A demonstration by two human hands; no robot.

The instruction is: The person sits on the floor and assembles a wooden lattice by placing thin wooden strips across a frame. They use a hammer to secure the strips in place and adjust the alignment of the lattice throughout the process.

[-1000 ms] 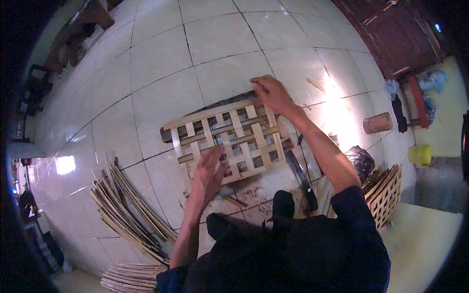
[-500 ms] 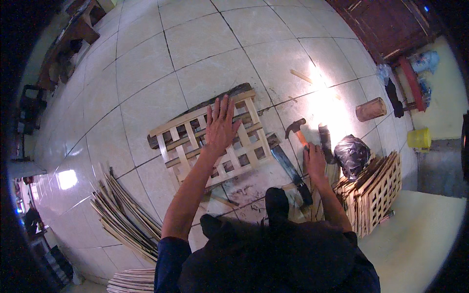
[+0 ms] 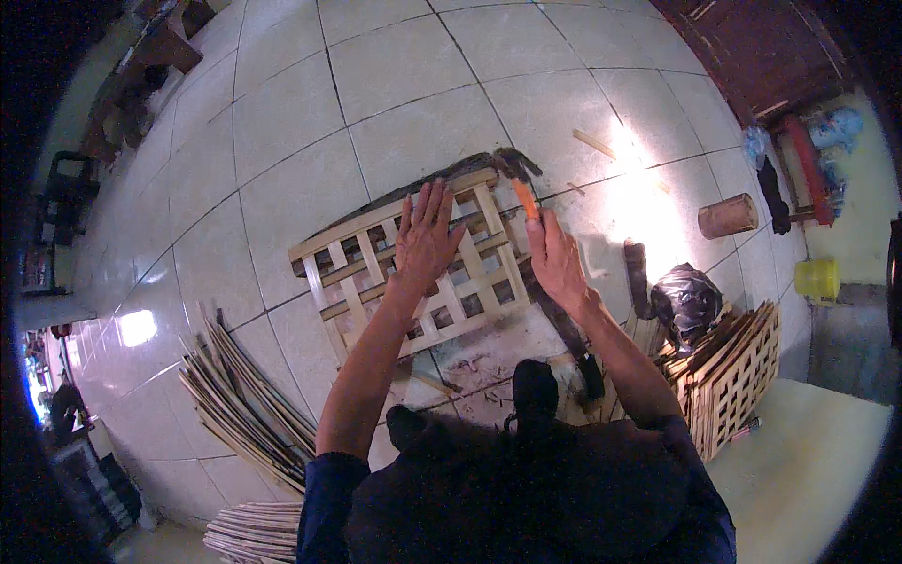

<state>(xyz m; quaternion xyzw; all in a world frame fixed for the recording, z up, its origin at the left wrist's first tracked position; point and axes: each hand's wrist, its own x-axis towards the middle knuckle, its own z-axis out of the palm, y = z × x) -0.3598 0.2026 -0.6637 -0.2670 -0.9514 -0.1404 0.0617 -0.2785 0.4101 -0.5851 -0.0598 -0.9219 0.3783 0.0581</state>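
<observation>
A woven bamboo lattice panel (image 3: 348, 268) lies flat on the tiled floor in front of me. My left hand (image 3: 427, 235) presses on its upper middle with fingers spread. My right hand (image 3: 556, 258) grips a hammer with an orange handle (image 3: 524, 197), its dark head (image 3: 512, 162) raised over the panel's far right corner. A long dark blade (image 3: 564, 329) lies on the floor just right of the panel.
Loose bamboo strips (image 3: 240, 395) are piled at lower left. Finished lattice panels (image 3: 738, 371) stand stacked at right, beside a black bag (image 3: 688, 301). A wooden cylinder (image 3: 726, 216) and a yellow bucket (image 3: 816, 279) sit further right. Dark furniture lines the far left.
My right hand picked up the hammer from the floor at right and brought it over the panel's far corner. My left hand stayed pressed on the lattice.
</observation>
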